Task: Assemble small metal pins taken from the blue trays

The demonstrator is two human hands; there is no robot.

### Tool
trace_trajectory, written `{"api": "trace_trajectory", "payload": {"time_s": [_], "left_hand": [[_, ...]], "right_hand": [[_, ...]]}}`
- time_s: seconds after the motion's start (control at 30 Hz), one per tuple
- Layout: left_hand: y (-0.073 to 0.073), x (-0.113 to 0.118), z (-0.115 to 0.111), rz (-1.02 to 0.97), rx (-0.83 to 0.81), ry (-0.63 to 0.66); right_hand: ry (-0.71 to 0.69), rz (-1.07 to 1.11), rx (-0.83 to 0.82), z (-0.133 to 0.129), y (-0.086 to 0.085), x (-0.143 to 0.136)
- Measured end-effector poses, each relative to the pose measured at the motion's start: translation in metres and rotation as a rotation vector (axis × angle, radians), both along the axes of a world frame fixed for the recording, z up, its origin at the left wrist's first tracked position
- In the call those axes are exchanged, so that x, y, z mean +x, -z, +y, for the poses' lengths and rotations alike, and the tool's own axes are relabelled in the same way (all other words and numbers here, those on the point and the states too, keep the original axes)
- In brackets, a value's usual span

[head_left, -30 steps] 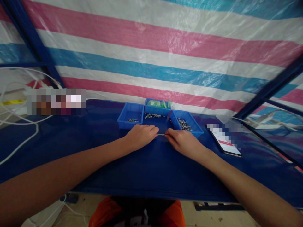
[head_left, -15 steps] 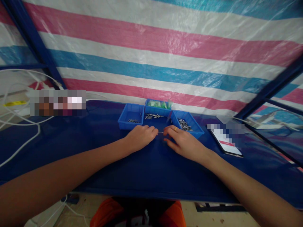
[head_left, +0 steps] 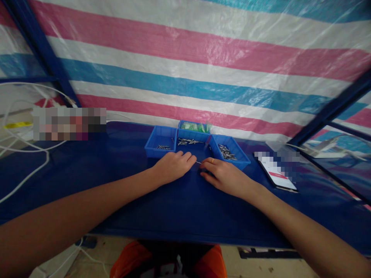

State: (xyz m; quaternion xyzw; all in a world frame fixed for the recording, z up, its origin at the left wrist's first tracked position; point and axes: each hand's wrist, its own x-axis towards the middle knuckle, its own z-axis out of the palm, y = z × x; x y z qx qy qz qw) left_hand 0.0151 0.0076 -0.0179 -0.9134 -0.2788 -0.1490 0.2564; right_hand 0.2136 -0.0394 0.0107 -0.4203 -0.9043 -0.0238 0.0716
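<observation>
My left hand point(head_left: 175, 166) is closed, pinching one end of a thin metal piece point(head_left: 198, 162). The piece spans the small gap to my right hand point(head_left: 224, 174), whose fingers are closed around its other end. Just beyond my hands lie several loose metal pins point(head_left: 188, 142) on the blue table. The left blue bin point(head_left: 159, 153) holds a few small metal pieces, and the right blue bin point(head_left: 242, 157) holds a pile of dark and silver ones.
A back blue bin point(head_left: 194, 135) contains green and clear plastic packets. To the right a phone point(head_left: 278, 177) lies on the table point(head_left: 179, 212). White cables point(head_left: 43, 166) run along the left side. A striped sheet point(head_left: 185, 69) hangs behind.
My left hand has moved slightly right, towards my right hand, so less of the thin metal piece shows between them. The fingers of my right hand have drawn a little closer together.
</observation>
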Motion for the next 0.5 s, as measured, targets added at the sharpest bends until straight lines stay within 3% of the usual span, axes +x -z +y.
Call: {"api": "trace_trajectory", "payload": {"time_s": [0.23,0.5], "left_hand": [[-0.007,0.001,-0.004,-0.007,-0.013,0.017],[-0.003,0.001,-0.003,0.004,-0.094,-0.032]], "right_hand": [[0.106,0.007,0.115,-0.001,-0.008,0.002],[0.519,-0.073,0.325,0.001,-0.021,0.015]]}}
